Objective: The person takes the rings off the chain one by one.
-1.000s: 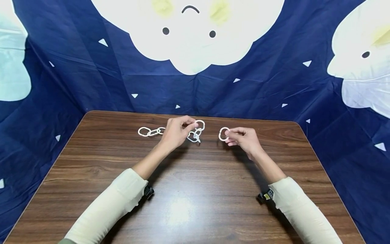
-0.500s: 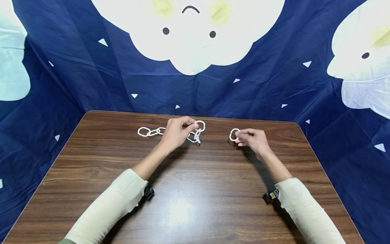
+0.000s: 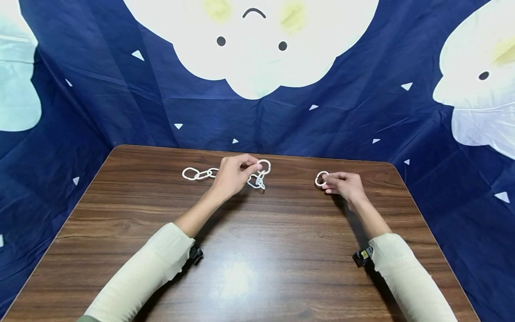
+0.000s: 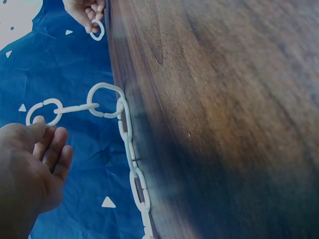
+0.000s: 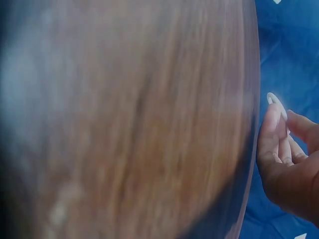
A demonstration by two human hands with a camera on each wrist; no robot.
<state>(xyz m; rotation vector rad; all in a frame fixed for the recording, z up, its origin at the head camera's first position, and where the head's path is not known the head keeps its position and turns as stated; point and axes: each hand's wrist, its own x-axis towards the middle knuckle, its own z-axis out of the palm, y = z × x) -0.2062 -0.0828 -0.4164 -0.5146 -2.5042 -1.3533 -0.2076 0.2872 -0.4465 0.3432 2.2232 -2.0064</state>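
Between thumb and fingers my left hand (image 3: 234, 175) pinches the end link of a white plastic chain (image 3: 198, 174). In the left wrist view the chain (image 4: 131, 139) hangs from that link, then runs along the wooden table; my left hand (image 4: 37, 167) hides no more than part of the end link. Part of the chain passes behind the hand in the head view. Off to the right, my right hand (image 3: 345, 185) pinches a single loose white link (image 3: 318, 179), apart from the chain. The right wrist view shows this link (image 5: 279, 105) edge-on between thumb and fingers.
Both hands are near the far edge of the brown wooden table (image 3: 257, 232). Behind it hangs a dark blue cloth (image 3: 132, 116) with white clouds and small triangles. Each sleeve has a small black wrist camera (image 3: 196, 254) at its cuff.
My right hand has moved to the right with the loose link, widening the distance from the chain. The left hand and the chain stay nearly still.
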